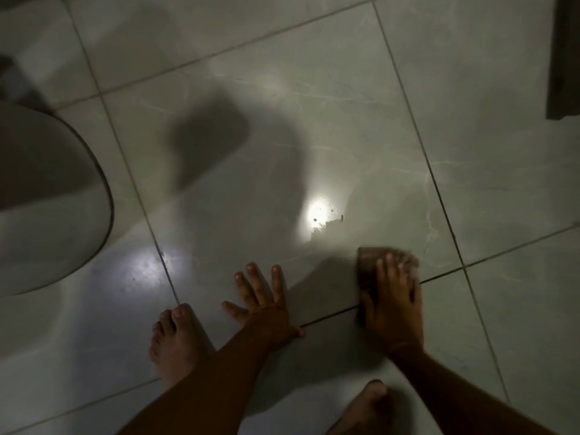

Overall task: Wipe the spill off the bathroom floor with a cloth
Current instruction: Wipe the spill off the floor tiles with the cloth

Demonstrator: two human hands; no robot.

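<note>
**Down on the tiles, cloth under the right hand**

A pale toilet bowl sits at the left of the floor. A bare foot stands beside the left hand, which lies flat on the tile, grip apart and fingers splayed. The spill glints in a bright patch (dark specks around it), just beyond the brown cloth. The right hand presses the cloth down, grip apart, over a grout line.

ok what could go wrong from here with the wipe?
1. The cloth under the right hand sits short of the dark specks by the glare, so a short stroke may miss them.
2. The left hand bears flat on glossy tile beside a bare foot; any wet film could cause a slip.
3. Dim light and glare may hide leftover wet patches.
</note>
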